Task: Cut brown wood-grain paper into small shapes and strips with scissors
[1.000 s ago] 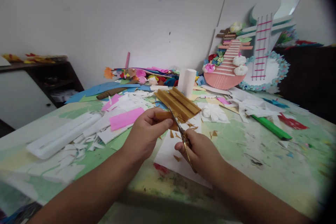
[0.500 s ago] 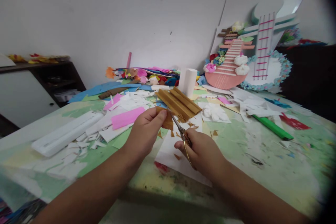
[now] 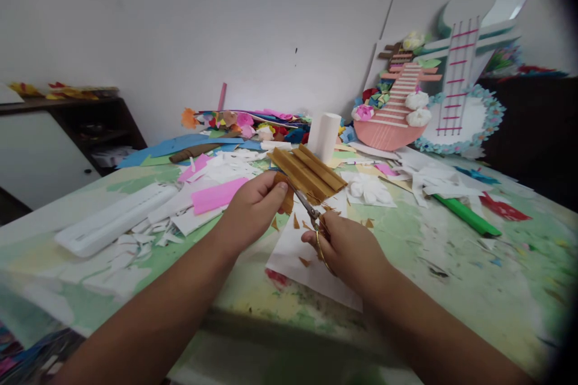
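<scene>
My left hand (image 3: 250, 213) pinches a small folded piece of brown paper (image 3: 286, 198) above the table. My right hand (image 3: 350, 248) is closed round the gold handles of a pair of scissors (image 3: 309, 212), whose blades point up-left into the brown piece. Small brown offcuts (image 3: 295, 221) lie on a white sheet (image 3: 295, 255) beneath both hands. Just behind the hands lies a stack of pleated brown paper strips (image 3: 309, 172).
The paint-stained green table (image 3: 451, 264) is littered with white scraps (image 3: 130, 240), a pink sheet (image 3: 217, 195), a long white piece (image 3: 112, 219) and a green strip (image 3: 467, 215). A white roll (image 3: 326, 135), coloured paper flowers and a pink guitar-shaped craft (image 3: 397, 114) stand along the wall.
The brown piece has turned in my left hand, and the scissors have stayed at its edge. The view has shifted slightly.
</scene>
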